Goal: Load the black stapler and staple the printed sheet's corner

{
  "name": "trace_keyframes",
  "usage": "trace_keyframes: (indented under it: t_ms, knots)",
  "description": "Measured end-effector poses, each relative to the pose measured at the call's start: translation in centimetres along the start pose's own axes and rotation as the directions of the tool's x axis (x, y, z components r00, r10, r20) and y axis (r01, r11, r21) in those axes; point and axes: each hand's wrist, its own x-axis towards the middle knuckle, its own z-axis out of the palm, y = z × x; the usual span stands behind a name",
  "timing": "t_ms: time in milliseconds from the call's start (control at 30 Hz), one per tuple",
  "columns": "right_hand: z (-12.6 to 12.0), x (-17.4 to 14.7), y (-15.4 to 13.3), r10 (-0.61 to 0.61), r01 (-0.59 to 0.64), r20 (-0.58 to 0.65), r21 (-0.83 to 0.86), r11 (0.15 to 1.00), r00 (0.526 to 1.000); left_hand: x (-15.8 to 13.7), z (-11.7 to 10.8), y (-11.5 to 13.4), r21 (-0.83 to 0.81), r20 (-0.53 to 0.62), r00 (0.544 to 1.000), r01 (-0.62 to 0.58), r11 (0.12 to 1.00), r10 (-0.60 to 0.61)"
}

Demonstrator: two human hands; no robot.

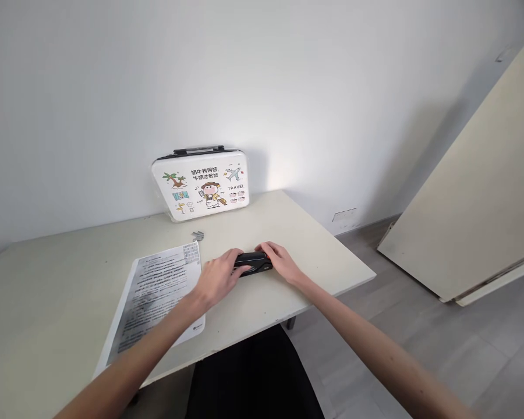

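Note:
A black stapler (254,262) lies on its side or low over the table, just right of the printed sheets; which of the two I cannot tell. My left hand (219,274) grips its left end, thumb along the near side. Around the right end, where a bit of red shows, my right hand (280,261) is closed. Fingers cover both ends of the stapler. Several small grey staple strips (198,235) rest on the table behind my left hand. The printed paper (157,297) lies to the left, partly under my left forearm.
A white case (201,186) with cartoon pictures and a black handle leans against the wall. The pale table (61,291) ends at its right edge. Below its front edge is a black chair seat (253,378). A large pale panel (467,192) leans at the right above the floor.

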Motion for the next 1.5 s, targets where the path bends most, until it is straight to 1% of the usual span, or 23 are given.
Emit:
trace_keyframes:
  t_ms: [133,300,500,600,733,833,967,1133,1233,1333,1500]
  knots:
    - [-0.6,-0.4,-0.1,-0.029,0.026,-0.037,-0.078,0.997,0.999,0.1,2.0,1.2,-0.04,-0.028,1.0,-0.008,0.999,0.007]
    - [-0.1,-0.3,0.2,-0.044,0.037,-0.062,-0.112,0.993,0.997,0.0,3.1,1.3,-0.087,-0.047,0.999,-0.008,0.996,0.004]
    - [-0.1,-0.4,0.3,-0.033,0.023,-0.064,-0.149,0.989,0.997,-0.1,3.2,1.2,-0.094,-0.045,0.999,0.017,0.995,-0.022]
    - [-0.2,-0.5,0.3,-0.033,0.022,-0.064,-0.162,0.987,0.997,-0.1,3.3,1.0,-0.127,-0.045,0.999,0.017,0.992,-0.023]
    - [-0.3,-0.5,0.5,-0.035,0.024,-0.063,-0.167,0.986,0.997,-0.4,3.5,0.3,-0.189,-0.034,0.999,0.032,0.981,-0.039]
    - [-0.3,-0.4,0.6,-0.039,0.028,-0.065,-0.164,0.986,0.997,-0.9,3.5,-0.4,-0.205,-0.038,0.998,0.046,0.978,-0.055]
    - [-0.2,-0.3,0.8,-0.053,0.041,-0.077,-0.15,0.988,0.996,-1.5,3.6,-1.1,-0.225,-0.064,0.996,0.049,0.973,-0.065]
    - [-0.3,-0.5,1.1,-0.072,0.05,-0.146,-0.15,0.987,0.987,-2.1,4.1,-1.8,-0.349,-0.131,0.989,0.02,0.937,-0.07]
    - [-0.3,-0.6,1.1,-0.071,0.045,-0.158,-0.161,0.986,0.985,-2.4,4.4,-2.0,-0.396,-0.145,0.985,0.025,0.918,-0.089]
    - [-0.2,-0.7,1.0,-0.065,0.039,-0.157,-0.161,0.986,0.986,-2.5,4.5,-2.1,-0.405,-0.149,0.984,0.028,0.914,-0.097]
    - [-0.3,-1.0,1.0,-0.057,0.034,-0.14,-0.163,0.986,0.989,-2.6,4.5,-2.1,-0.397,-0.168,0.983,0.0,0.918,-0.072]
